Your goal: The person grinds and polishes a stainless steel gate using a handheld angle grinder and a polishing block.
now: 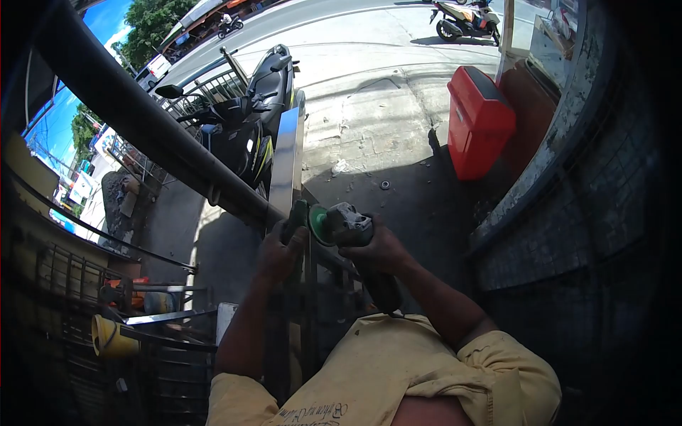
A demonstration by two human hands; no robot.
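Note:
My right hand (pixel 381 248) is wrapped around the body of an angle grinder (pixel 349 221), its worn, scuffed metal head towards the left. The green disc (pixel 320 226) of the grinder stands on edge, facing my left hand. Closed fingers of my left hand (pixel 284 250) grip a dark green piece (pixel 299 211), whose kind I cannot tell, just left of the disc. Beneath both hands runs a long rectangular metal bar (pixel 285 163), stretching away towards a parked scooter.
The dark scooter (pixel 259 113) stands beyond the bar. A red bin (pixel 477 131) is on the right by the wall. A thick dark pipe (pixel 153 117) slants across the left. At lower left are a yellow bucket (pixel 114 336) and metal racks. A road lies ahead.

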